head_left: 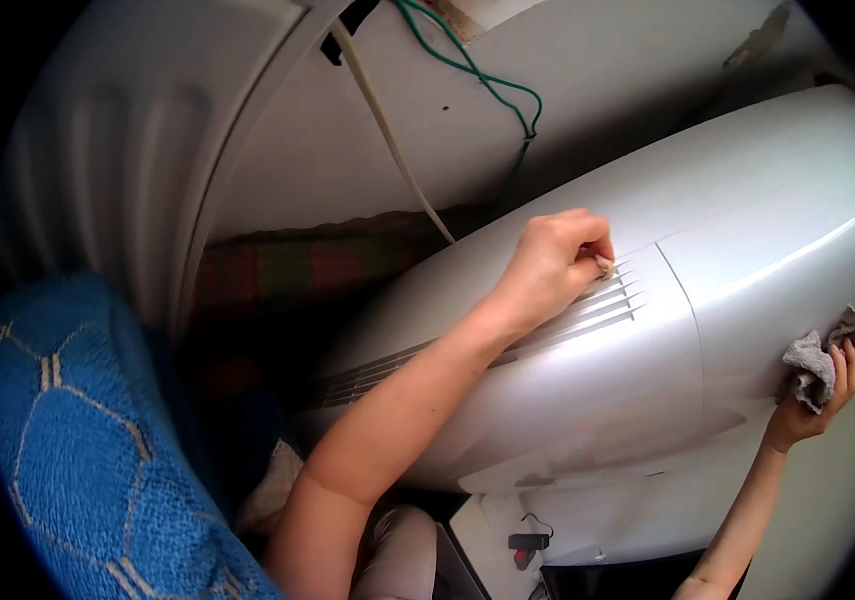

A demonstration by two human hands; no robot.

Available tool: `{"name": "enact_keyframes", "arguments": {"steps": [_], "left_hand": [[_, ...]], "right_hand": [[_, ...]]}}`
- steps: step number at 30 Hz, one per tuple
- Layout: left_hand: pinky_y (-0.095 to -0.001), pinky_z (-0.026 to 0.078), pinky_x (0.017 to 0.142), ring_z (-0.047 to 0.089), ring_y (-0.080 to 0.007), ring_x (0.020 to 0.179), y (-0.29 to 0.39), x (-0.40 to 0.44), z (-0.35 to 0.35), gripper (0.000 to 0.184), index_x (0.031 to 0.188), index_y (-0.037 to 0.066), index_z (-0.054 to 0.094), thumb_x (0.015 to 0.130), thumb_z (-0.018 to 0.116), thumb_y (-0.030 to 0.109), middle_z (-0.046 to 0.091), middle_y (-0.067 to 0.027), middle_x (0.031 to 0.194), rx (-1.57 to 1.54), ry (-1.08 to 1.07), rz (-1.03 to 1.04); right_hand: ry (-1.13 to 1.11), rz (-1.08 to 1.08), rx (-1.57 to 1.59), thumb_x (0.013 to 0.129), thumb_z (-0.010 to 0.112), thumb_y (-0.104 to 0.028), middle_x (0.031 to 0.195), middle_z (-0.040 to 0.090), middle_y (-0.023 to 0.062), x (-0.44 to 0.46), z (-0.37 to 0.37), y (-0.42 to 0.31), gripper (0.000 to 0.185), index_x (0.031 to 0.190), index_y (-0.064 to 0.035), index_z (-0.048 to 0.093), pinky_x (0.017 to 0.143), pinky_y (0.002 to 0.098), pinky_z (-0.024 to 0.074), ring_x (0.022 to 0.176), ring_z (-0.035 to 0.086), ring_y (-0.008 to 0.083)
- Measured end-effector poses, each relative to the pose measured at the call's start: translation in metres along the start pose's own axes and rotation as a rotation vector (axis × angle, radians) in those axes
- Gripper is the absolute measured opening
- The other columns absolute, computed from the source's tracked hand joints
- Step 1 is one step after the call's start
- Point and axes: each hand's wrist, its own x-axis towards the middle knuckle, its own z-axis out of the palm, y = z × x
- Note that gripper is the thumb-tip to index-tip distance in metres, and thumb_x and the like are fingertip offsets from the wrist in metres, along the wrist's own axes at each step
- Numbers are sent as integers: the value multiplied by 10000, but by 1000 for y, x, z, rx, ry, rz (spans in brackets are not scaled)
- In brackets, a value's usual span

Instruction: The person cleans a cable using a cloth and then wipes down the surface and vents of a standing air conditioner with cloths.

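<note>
A large, glossy silver-white curved appliance housing (748, 270) crosses the view, with a row of narrow vent slats (598, 312) along its face. My left hand (553, 260) is closed at the upper end of these slats, its fingertips pinched on a small pale thing (604, 267) that is mostly hidden. Farther right, my right hand (816, 400) presses a crumpled grey cloth (810, 368) against the housing's lower right part. Part of the cloth sticks out above the fingers.
Blue patterned fabric (78, 430) bulges at the left, below a ribbed pale panel (118, 180). A green cord (493, 80) and a white cable (383, 125) hang behind the housing. Low down lie a small black-and-red object (528, 545) and a dark flat surface (628, 580).
</note>
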Motion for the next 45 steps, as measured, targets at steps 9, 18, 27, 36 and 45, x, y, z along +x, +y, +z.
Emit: {"name": "enact_keyframes", "arguments": {"steps": [9,18,27,36,45], "left_hand": [[-247,452,619,586,-93,693,-34,-86,-77,83,792,-5,616,796,637,-84,611,-34,767,158,-104,-414],[-278,516,693,611,-140,860,-34,-107,-102,142,1040,49,529,944,500,-51,625,-75,988,-605,151,-541],[-274,512,775,604,-153,933,-12,-88,-76,299,1196,21,585,915,510,-49,613,-74,1055,-703,73,-496],[-244,485,745,613,-108,820,18,-32,-26,156,969,0,664,821,652,-48,627,-24,906,-173,7,-245],[-327,497,641,638,-246,709,18,-44,-35,85,835,0,655,773,708,-27,612,-111,797,424,-183,-44]], "right_hand": [[7,-33,2,843,679,-21,1261,583,190,10,1,-14,344,1180,26,625,1022,444,484,1177,573,349],[33,29,35,820,698,1,1258,596,180,3,0,-3,361,1175,18,633,1020,435,488,1173,577,346],[38,17,35,809,711,-44,1255,597,188,5,2,-10,360,1158,-2,640,1017,432,477,1170,574,344],[28,-16,48,787,774,-100,1251,592,193,6,3,-12,398,1148,-9,634,1006,442,486,1166,575,350],[40,-63,56,760,830,-152,1247,585,201,10,7,-21,456,1147,-17,630,984,452,519,1143,590,360]]}}
